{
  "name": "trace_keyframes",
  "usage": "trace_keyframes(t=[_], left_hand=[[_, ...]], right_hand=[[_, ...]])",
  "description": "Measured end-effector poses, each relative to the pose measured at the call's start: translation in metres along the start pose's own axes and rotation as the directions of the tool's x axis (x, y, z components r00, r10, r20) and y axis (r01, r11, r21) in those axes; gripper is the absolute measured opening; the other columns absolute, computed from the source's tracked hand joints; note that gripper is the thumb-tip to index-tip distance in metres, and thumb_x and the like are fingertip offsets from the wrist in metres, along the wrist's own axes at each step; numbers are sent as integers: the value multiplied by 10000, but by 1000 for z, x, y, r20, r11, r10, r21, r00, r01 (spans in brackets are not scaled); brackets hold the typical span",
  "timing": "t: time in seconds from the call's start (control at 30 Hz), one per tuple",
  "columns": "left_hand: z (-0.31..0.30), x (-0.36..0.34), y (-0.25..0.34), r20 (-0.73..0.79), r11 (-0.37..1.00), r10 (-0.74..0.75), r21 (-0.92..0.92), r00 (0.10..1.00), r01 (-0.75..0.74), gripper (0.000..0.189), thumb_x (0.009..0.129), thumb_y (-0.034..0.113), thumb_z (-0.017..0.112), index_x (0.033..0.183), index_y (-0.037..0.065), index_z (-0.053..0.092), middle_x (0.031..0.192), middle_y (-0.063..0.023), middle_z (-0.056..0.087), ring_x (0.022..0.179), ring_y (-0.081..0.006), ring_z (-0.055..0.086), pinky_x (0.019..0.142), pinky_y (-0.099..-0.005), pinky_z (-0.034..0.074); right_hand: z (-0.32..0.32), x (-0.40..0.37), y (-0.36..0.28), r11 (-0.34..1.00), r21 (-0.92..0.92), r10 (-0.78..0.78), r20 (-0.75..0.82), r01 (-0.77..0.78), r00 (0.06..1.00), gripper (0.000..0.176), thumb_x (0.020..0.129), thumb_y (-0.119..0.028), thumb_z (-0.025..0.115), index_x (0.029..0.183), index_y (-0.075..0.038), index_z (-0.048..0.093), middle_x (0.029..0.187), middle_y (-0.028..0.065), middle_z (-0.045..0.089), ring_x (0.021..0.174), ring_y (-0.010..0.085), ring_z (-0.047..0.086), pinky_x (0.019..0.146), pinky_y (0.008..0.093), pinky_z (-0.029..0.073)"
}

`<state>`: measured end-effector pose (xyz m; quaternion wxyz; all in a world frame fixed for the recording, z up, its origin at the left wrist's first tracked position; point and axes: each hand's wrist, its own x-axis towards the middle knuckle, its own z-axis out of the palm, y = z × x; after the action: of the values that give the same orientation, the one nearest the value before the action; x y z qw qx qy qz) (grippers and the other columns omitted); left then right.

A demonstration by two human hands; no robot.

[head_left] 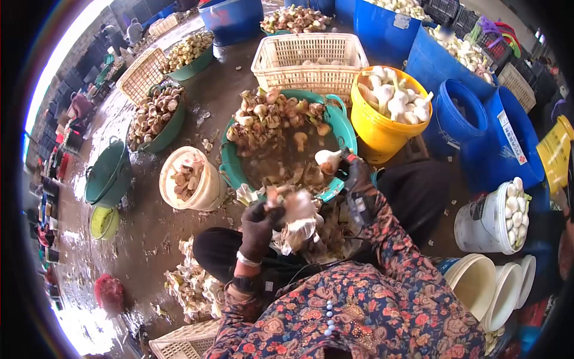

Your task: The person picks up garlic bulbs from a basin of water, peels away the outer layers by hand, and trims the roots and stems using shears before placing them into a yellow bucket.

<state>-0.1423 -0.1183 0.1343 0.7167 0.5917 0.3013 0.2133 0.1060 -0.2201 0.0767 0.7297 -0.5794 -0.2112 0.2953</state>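
Note:
My left hand (260,228), in a dark glove, is closed around a garlic bulb (299,205) over my lap; the bulb is blurred, and loose pale skin (297,232) hangs below it. My right hand (357,175), gloved too, grips a cleaner white garlic bulb (327,160) at the right rim of a green tub (229,157). Brown, unpeeled garlic bulbs (269,113) are heaped at the tub's back, above murky contents. Peeled skins (326,242) lie in my lap.
A yellow bucket (382,134) of white garlic stands right of the tub, a cream bucket (206,194) with brown pieces to its left. Behind is a cream crate (311,78). Blue barrels (457,113) line the right. A skin pile (194,284) lies on the wet floor.

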Motion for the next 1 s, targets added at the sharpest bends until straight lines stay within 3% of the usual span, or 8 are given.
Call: trace_keyframes(t=[0.03, 0.1, 0.43, 0.63, 0.7, 0.83, 0.87, 1.0], left_hand=[[-4, 7, -10, 137, 996, -65, 70, 988, 56, 394, 790, 230, 672, 1066, -30, 563, 903, -80, 633, 803, -143, 614, 712, -259, 504], [-8, 30, -30, 333, 697, 105, 648, 937, -308, 657, 735, 288, 728, 1218, -55, 443, 1077, -177, 579, 954, -240, 586, 810, -322, 489], [46, 71, -43, 257, 812, 284, 447, 924, -374, 541, 820, 273, 652, 1220, -6, 418, 1122, -119, 534, 1013, -174, 520, 866, -317, 430], [30, 73, -54, 226, 998, 31, 39, 974, -40, 613, 782, 251, 686, 1242, -2, 372, 1080, -157, 539, 914, -248, 571, 786, -329, 460], [17, 75, -71, 300, 619, 621, 379, 724, -688, 565, 732, 195, 723, 1159, -2, 409, 1069, -140, 521, 1014, -217, 512, 849, -321, 433], [32, 65, -77, 167, 930, 336, 99, 927, -355, 567, 648, 147, 759, 1085, 24, 419, 992, -123, 526, 915, -231, 539, 769, -345, 444], [35, 63, -73, 170, 770, 535, 304, 827, -561, 541, 660, 136, 750, 1095, 45, 442, 949, -105, 553, 880, -213, 550, 735, -327, 443], [23, 63, -62, 441, 924, 134, 269, 888, -273, 526, 831, 203, 608, 1264, 11, 379, 1122, -104, 527, 976, -158, 546, 821, -293, 453]], right_hand=[[4, 1, -15, 882, 392, 341, -152, -260, 928, 169, 848, -206, 590, 736, -81, 600, 783, 54, 639, 716, 152, 615, 642, 281, 493], [6, -2, -15, 913, 281, 329, -84, -294, 941, 166, 820, -211, 645, 720, -84, 606, 734, 22, 628, 673, 128, 598, 597, 253, 476], [27, -23, 1, 763, -644, 5, 81, 49, 997, 304, 815, -271, 645, 807, 32, 621, 627, 112, 599, 576, 108, 498, 528, 333, 415], [28, -25, 0, 924, -368, -6, 255, 103, 967, 237, 866, -196, 568, 808, 34, 583, 651, 56, 589, 611, 111, 529, 535, 308, 414], [28, -28, -2, 926, 95, 339, 218, -365, 915, 213, 874, -180, 556, 844, 30, 582, 725, 21, 595, 652, 86, 508, 550, 290, 412], [23, -23, 23, 957, -288, 109, 249, -34, 962, 209, 841, -165, 568, 937, 20, 593, 748, 16, 595, 675, 77, 503, 562, 273, 421], [25, -23, 28, 945, -326, 91, 202, -21, 975, 235, 827, -174, 574, 958, 21, 593, 739, 23, 592, 678, 80, 503, 576, 272, 426], [28, -15, 38, 988, -44, 155, 128, -150, 980, 261, 853, -194, 563, 1031, -6, 590, 816, 36, 600, 701, 73, 513, 619, 252, 452]])
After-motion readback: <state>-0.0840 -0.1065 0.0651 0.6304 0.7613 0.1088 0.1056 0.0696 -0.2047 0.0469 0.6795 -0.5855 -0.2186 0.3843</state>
